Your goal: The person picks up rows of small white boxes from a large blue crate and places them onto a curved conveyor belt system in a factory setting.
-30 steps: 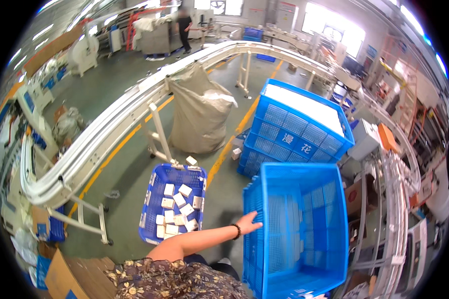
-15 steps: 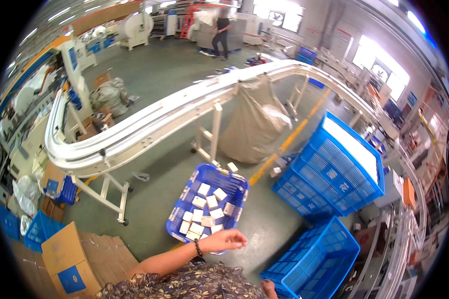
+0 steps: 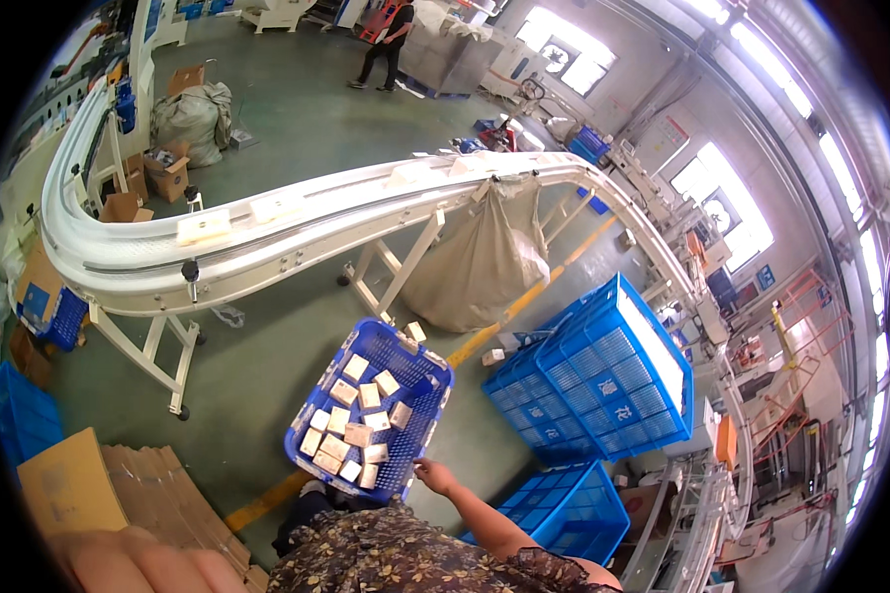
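Note:
My left hand [image 3: 146, 563] looms large and blurred at the lower left edge, in front of cardboard. Its fingertips are out of sight, so I cannot tell its grip. My right hand [image 3: 433, 475] reaches forward beside the near right rim of a dark blue plastic basket [image 3: 427, 410]. Its fingers are slightly bent and apart, with nothing visible in them; whether they touch the rim is unclear. Inside the basket lie several small whitish boxes [image 3: 357, 435], loosely scattered. Another small box [image 3: 414, 332] is at the basket's far rim.
A curved white conveyor [image 3: 297, 233] on legs crosses beyond the basket, carrying pale packs [image 3: 204, 227]. A beige sack [image 3: 475, 267] hangs from it. Tall blue crates [image 3: 603, 381] stand right, with a lower blue crate [image 3: 574, 509] nearer. Flattened cardboard [image 3: 163, 499] lies left. A person [image 3: 386, 47] stands far off.
My left hand has left the space above the basket and come up close at the lower left. My right arm now stretches forward toward the basket. The view has shifted and tilted.

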The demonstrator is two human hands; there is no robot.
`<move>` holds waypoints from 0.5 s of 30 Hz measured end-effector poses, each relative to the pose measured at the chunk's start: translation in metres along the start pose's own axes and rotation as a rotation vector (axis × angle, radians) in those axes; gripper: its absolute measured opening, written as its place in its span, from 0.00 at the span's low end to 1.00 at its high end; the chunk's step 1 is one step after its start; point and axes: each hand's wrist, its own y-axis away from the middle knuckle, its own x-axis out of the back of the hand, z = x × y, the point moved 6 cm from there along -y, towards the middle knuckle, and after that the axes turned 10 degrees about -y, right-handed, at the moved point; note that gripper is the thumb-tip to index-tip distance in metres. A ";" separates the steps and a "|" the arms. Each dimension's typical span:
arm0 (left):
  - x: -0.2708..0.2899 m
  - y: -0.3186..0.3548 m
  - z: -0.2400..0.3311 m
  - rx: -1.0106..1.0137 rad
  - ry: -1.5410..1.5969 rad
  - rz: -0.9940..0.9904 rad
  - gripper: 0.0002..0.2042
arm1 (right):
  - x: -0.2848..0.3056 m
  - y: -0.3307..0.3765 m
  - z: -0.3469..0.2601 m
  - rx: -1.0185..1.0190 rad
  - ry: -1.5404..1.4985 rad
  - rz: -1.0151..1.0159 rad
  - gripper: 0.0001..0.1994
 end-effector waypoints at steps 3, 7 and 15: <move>-0.005 -0.005 -0.001 0.074 -0.134 0.182 0.12 | -0.012 -0.014 0.005 0.047 0.069 -0.119 0.21; -0.037 -0.033 -0.019 0.149 -0.302 0.540 0.09 | -0.044 -0.012 0.024 0.062 0.220 -0.390 0.22; 0.044 0.006 -0.062 0.341 0.008 -0.655 0.25 | -0.050 0.009 0.133 -0.319 0.072 -0.222 0.22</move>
